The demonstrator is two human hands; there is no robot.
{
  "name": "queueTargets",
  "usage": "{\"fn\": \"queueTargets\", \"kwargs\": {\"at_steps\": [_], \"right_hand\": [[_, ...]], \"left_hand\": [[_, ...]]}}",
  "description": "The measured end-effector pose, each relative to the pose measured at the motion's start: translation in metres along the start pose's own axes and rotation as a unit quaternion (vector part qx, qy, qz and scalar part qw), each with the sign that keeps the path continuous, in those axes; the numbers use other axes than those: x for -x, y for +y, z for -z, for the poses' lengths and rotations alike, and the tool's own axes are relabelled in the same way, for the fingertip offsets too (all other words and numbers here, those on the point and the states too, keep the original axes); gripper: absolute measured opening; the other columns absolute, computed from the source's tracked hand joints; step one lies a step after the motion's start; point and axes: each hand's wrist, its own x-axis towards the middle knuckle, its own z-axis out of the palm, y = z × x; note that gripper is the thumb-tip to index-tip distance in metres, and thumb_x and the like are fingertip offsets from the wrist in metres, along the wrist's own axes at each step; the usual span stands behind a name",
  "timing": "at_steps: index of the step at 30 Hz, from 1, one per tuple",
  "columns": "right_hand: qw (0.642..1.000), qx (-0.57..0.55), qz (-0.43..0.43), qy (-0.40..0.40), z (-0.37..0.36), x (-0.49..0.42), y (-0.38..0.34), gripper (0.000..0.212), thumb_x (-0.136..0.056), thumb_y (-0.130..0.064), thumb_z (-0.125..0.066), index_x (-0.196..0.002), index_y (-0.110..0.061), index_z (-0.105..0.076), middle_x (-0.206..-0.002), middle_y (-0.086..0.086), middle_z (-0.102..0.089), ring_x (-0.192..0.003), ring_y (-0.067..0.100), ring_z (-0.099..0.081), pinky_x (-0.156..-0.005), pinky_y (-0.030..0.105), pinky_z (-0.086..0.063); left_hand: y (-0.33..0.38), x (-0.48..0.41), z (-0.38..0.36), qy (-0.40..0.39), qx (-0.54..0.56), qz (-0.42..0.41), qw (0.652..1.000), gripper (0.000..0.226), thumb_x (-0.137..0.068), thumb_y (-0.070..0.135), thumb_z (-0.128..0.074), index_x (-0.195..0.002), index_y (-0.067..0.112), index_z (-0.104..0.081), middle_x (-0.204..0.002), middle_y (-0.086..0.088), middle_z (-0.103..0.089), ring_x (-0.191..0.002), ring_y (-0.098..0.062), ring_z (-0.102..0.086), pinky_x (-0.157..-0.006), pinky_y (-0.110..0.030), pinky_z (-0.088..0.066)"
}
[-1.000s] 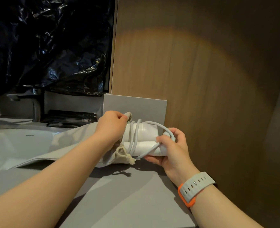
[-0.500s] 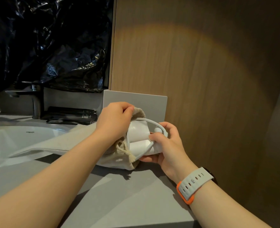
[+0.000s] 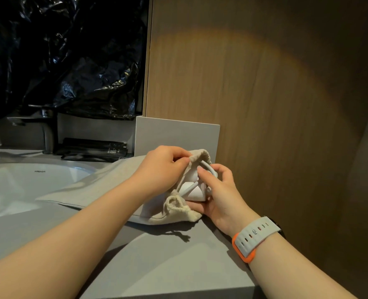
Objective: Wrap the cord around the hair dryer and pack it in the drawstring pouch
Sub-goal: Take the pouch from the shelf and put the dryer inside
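Observation:
The white hair dryer (image 3: 195,192) lies mostly inside the beige drawstring pouch (image 3: 105,186), only its end showing at the pouch mouth. A loop of its white cord (image 3: 207,166) arches out over that end. My left hand (image 3: 163,167) pinches the upper rim of the pouch mouth. My right hand (image 3: 219,193) grips the exposed end of the dryer, thumb on the cord loop, fingers under the pouch's lower rim. The pouch body stretches left along the counter towards the sink.
A grey counter (image 3: 168,262) runs under the pouch, with a white sink basin (image 3: 27,182) and tap (image 3: 44,130) at left. Black flat packets (image 3: 94,148) lie behind, a grey panel (image 3: 176,137) and a wooden wall (image 3: 265,104) stand close on the right.
The pouch mouth has been drawn further right over the dryer, so much less of the white body and cord shows. Both hands have come closer together.

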Motion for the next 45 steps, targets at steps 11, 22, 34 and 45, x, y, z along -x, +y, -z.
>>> {"fn": "queueTargets", "kwargs": {"at_steps": [11, 22, 34, 45], "right_hand": [[0.913, 0.361, 0.132, 0.135, 0.021, -0.018, 0.005, 0.026, -0.099, -0.035, -0.033, -0.117, -0.031, -0.051, -0.123, 0.004, -0.051, -0.095, 0.017, -0.051, -0.080, 0.033, -0.041], [0.978, 0.207, 0.031, -0.001, 0.015, -0.016, 0.000, 0.034, -0.096, -0.008, -0.035, -0.115, -0.024, -0.059, -0.128, 0.008, -0.056, -0.112, 0.023, -0.055, -0.100, 0.041, -0.044], [0.922, 0.367, 0.123, -0.009, 0.014, 0.001, 0.009, 0.017, -0.092, -0.010, -0.047, -0.080, -0.019, -0.055, -0.079, 0.006, -0.055, -0.069, 0.017, -0.049, -0.062, 0.026, -0.043], [0.858, 0.474, 0.200, -0.001, 0.025, 0.025, 0.000, 0.017, -0.098, -0.016, -0.038, -0.085, -0.022, -0.045, -0.077, 0.004, -0.055, -0.067, 0.015, -0.047, -0.060, 0.029, -0.040]], "left_hand": [[-0.022, 0.018, 0.011, -0.080, -0.109, -0.023, 0.991, 0.009, -0.085, 0.051, -0.057, -0.086, 0.047, -0.065, -0.107, 0.013, -0.057, -0.112, -0.014, -0.047, -0.096, -0.038, -0.038], [-0.040, 0.032, 0.015, -0.184, -0.130, -0.066, 0.972, 0.042, -0.063, 0.071, -0.048, -0.092, 0.044, -0.061, -0.135, 0.021, -0.035, -0.130, -0.007, -0.031, -0.110, -0.041, -0.024], [-0.048, 0.058, 0.041, -0.157, 0.054, -0.001, 0.986, 0.005, -0.084, 0.017, -0.060, -0.081, 0.014, -0.062, -0.134, 0.013, -0.044, -0.106, 0.001, -0.049, -0.078, -0.011, -0.042], [-0.040, 0.070, 0.031, -0.100, -0.141, -0.092, 0.981, 0.063, -0.044, 0.077, -0.055, -0.088, 0.034, -0.041, -0.124, 0.024, -0.037, -0.118, -0.001, -0.037, -0.104, -0.044, -0.030]]}}
